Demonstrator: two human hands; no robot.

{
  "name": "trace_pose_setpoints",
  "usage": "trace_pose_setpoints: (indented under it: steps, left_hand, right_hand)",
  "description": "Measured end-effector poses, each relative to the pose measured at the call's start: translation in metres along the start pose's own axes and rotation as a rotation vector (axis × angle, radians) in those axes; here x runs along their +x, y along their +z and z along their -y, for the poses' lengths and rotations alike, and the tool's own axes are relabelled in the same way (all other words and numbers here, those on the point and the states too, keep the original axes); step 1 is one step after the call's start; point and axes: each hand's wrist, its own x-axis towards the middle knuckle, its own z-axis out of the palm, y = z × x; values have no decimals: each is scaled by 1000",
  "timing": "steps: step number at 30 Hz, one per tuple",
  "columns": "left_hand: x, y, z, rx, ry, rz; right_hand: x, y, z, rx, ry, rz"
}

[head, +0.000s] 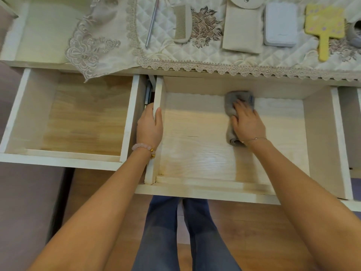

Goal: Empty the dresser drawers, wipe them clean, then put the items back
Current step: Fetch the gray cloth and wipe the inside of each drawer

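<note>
We stand at a pale wooden desk (39, 36) with two of its drawers pulled out toward us. Our left hand (150, 126) grips the left wall of the middle drawer (205, 189), thumb inside and fingers curled over the outer face; a pink bead bracelet (141, 147) sits on that wrist. Our right hand (247, 124) lies on a grey cloth (231, 108) toward the far side of this drawer's floor, fingers spread and fairly straight, pressing the cloth down rather than clutching it. The cloth's near end is rolled up beside the wrist, and a small blue tag at its far edge is too small to read. The left drawer (129, 118) shows only its bare wood floor. On the desk, a lace-edged quilted runner (175, 53) carries the removed items in a row: a silver pen (152, 22), a comb (182, 24), a cream pouch (243, 30), a white box (281, 24) and a yellow hand mirror (325, 24). We can read no writing on any of them.
</note>
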Motion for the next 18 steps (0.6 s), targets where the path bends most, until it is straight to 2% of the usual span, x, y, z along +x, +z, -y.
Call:
trace_pose_setpoints:
  steps: [9, 18]
  left_hand:
    - [0, -1, 0, 42, 48, -30]
    - [-2, -2, -3, 61, 46, -46]
  right_hand:
    - [-18, -29, -94, 71, 347, -61]
    - [-31, -28, -101, 107, 357, -46]
